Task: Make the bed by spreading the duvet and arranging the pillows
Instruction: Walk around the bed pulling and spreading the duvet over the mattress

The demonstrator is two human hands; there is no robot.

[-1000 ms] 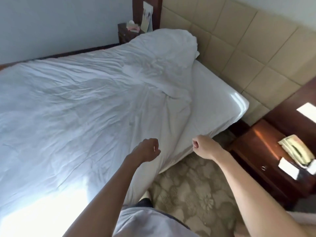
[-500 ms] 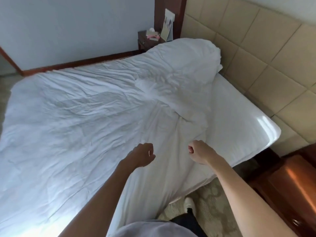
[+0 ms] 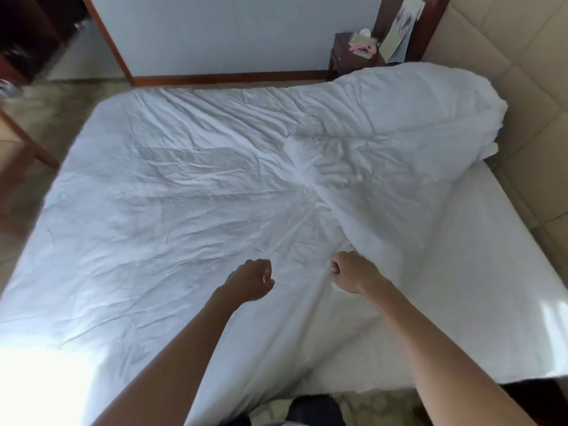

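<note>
— Since a second ago we have stepped in over the bed: the near nightstand has slid out of view to our right, and the whole duvet (image 3: 215, 195) now lies under and ahead of our hands.

— And the hands themselves?

— Both are curled into fists. Our right hand (image 3: 350, 273) sits on the duvet's fold; it looks to be pinching cloth there, though we cannot see the fingers closing on it. Our left hand (image 3: 250, 282) hovers just beside it, curled, and we cannot tell whether it holds any fabric.

— Where does the duvet lie?

— Spread flat but creased from our hands leftward and away — most of the bed is covered. Ahead and to the right of our right hand it is bunched into a mound (image 3: 415, 124) against the headboard (image 3: 522, 87). Right of our right hand the bare sheet (image 3: 476, 272) shows.

— So how far along are we?

— Partway, we judge. That mound must be drawn out over the bare strip and the creases smoothed. We see no pillows in the open; one may be under the mound, but we cannot say.

— Anything beyond?

— A far nightstand (image 3: 353, 53), past the mound, holding small items, and patterned carpet (image 3: 46, 118) well left of our left hand.
</note>
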